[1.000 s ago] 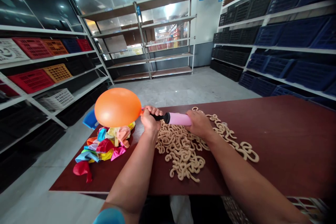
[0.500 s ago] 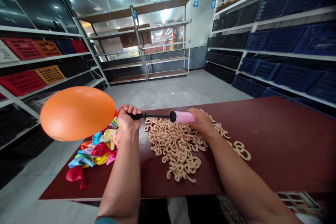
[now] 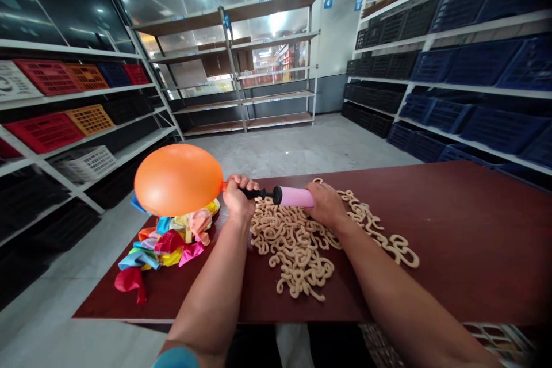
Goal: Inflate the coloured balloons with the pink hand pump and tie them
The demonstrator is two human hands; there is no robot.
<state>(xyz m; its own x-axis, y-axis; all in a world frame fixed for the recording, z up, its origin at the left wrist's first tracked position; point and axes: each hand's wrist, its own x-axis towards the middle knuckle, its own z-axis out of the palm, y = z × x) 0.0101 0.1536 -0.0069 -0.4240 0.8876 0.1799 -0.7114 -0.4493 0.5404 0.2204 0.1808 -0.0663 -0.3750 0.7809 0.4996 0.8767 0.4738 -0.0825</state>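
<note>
An inflated orange balloon hangs above the left part of the table, its neck running into my left hand. That hand is closed round the balloon's neck and the black end of a balloon pump. My right hand grips the far end of the pump's pink barrel. Only a short length of the black rod shows between the black end and the barrel. Below the balloon lies a heap of limp, coloured balloons. Under the pump spreads a pile of tan, curled, rope-like pieces.
The dark red table extends to the right. Shelves with red crates and other coloured crates line the left wall. Blue crates fill the right-hand rack. A metal rack stands at the back beyond the grey floor.
My left hand has moved right with the balloon, bringing the pump's black end closer to the pink barrel and shortening the exposed rod. The balloon appears smaller in view. My right hand stays on the barrel.
</note>
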